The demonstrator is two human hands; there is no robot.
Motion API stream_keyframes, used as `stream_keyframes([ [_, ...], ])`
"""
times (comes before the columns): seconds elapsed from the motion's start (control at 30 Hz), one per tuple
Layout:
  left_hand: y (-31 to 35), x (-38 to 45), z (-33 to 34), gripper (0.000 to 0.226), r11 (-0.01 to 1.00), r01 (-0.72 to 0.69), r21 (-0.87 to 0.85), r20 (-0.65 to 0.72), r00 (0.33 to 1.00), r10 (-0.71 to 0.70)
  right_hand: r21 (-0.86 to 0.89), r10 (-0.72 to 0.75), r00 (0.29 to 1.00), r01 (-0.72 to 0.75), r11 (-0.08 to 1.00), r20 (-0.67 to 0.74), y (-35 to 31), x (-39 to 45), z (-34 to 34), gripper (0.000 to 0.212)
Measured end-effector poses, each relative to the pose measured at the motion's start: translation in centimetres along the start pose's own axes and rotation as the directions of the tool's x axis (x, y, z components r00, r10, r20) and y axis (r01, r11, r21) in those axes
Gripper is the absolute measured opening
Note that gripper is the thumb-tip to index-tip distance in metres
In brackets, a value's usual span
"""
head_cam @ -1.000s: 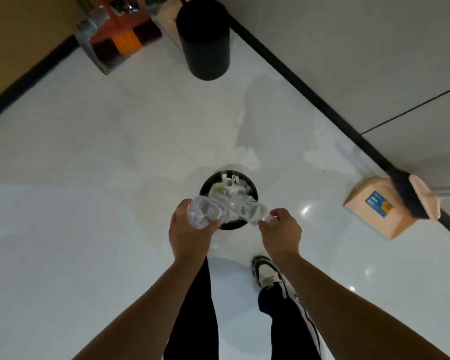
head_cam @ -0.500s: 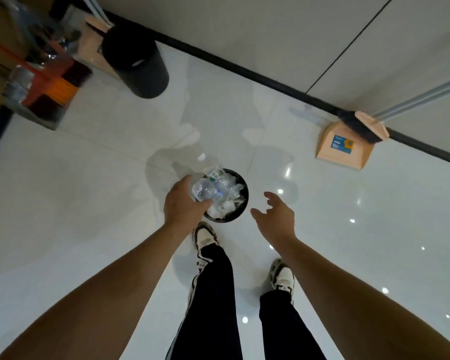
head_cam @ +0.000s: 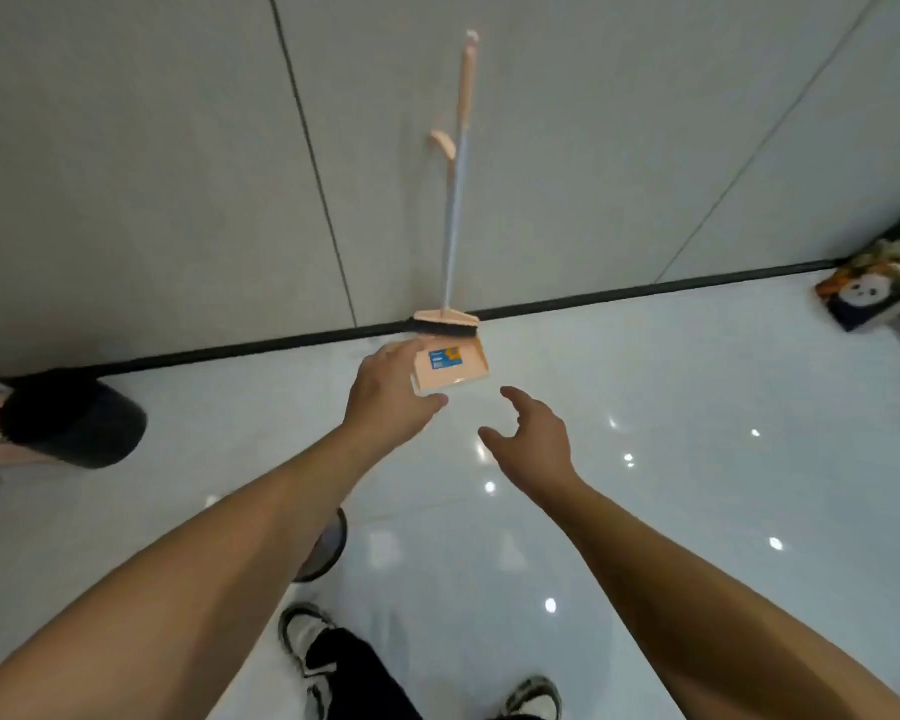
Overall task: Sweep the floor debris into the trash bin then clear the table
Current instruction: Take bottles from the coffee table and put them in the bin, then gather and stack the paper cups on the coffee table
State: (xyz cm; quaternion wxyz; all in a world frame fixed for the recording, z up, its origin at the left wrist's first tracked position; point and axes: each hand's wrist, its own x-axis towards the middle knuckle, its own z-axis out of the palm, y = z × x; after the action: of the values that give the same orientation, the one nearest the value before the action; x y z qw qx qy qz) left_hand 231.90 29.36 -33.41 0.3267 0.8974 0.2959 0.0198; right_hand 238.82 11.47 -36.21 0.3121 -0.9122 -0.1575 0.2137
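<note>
A peach broom [head_cam: 454, 210] with black bristles leans upright against the grey wall, and its peach dustpan [head_cam: 458, 367] with a blue label lies on the floor below it. Both arms reach toward them. My left hand [head_cam: 392, 393] is empty with relaxed fingers and overlaps the dustpan's left edge in view. Empty too, my right hand [head_cam: 531, 436] has its fingers spread, a little short of the dustpan. The small black trash bin [head_cam: 328, 548] stands by my feet, mostly hidden under my left forearm.
A tall black cylindrical bin [head_cam: 74, 423] stands at the left by the wall. A dark box with a panda picture [head_cam: 863, 298] sits at the far right. The white tiled floor is glossy. A black skirting strip [head_cam: 645, 293] runs along the wall's foot.
The plastic bottles left both hands and lay in the small bin. The view has swung up and right from the bin to the broom, and both empty hands now reach toward the dustpan.
</note>
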Motion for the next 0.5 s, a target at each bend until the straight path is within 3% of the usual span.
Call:
stream_keyframes([
  [0.1, 12.9, -0.7, 5.1, 0.075, 0.975, -0.219, 0.037, 0.096, 0.972, 0.215, 0.052, 0.075, 0.981, -0.067, 0.996, -0.178, 8.0, -3.1, -10.3, 0.067],
  [0.2, 25.8, -2.4, 11.0, 0.077, 0.896, -0.442, 0.031, 0.184, 0.884, 0.430, 0.121, 0.201, 0.913, -0.168, 0.978, -0.356, 16.3, -6.8, -20.3, 0.066],
  [0.33, 40.3, -6.9, 19.3, 0.076, 0.727, -0.687, -0.006, 0.302, 0.691, 0.656, 0.228, 0.371, 0.768, -0.294, 0.928, -0.523, 25.7, -12.6, -30.3, 0.066],
  [0.5, 53.9, -13.5, 30.1, 0.075, 0.538, -0.836, -0.108, 0.453, 0.440, 0.775, 0.442, 0.596, 0.521, -0.400, 0.803, -0.611, 36.3, -20.7, -37.7, 0.066],
])
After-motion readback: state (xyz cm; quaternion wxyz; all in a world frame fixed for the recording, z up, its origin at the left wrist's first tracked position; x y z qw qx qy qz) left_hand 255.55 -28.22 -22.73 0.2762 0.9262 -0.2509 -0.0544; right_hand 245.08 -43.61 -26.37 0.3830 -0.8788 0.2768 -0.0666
